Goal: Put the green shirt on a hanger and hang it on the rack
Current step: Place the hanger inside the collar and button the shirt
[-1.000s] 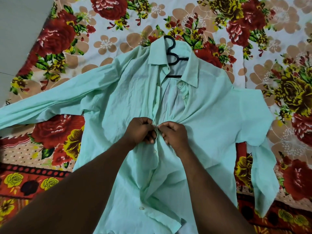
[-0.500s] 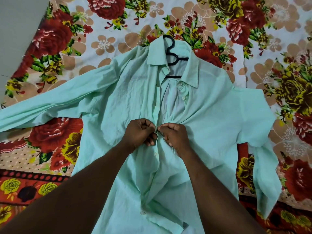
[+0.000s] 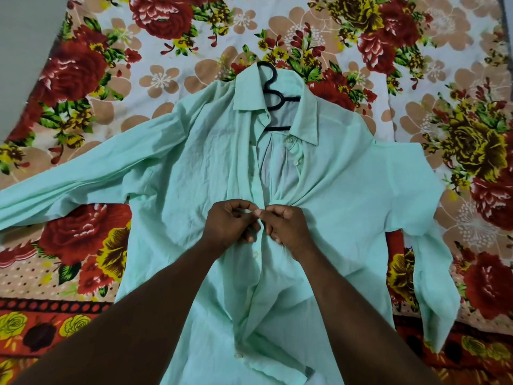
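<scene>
Floral bedsheet (image 3: 166, 79) in red, yellow and beige fills the whole view, seen from above. Nearest, two bare forearms reach in from the bottom edge. Left hand (image 3: 227, 223) and right hand (image 3: 288, 229) meet at mid-chest of the green shirt (image 3: 347, 204), fingers curled, each pinching an edge of the front opening where the two edges come together. The pale mint shirt lies face up on the sheet, with one sleeve stretched out to the left and the other folded down at the right. Below the hands a white button (image 3: 254, 254) shows. Farther up, the front gapes open below the collar (image 3: 249, 93). A black hanger (image 3: 273, 91) sits inside the neck, its hook poking past the collar.
</scene>
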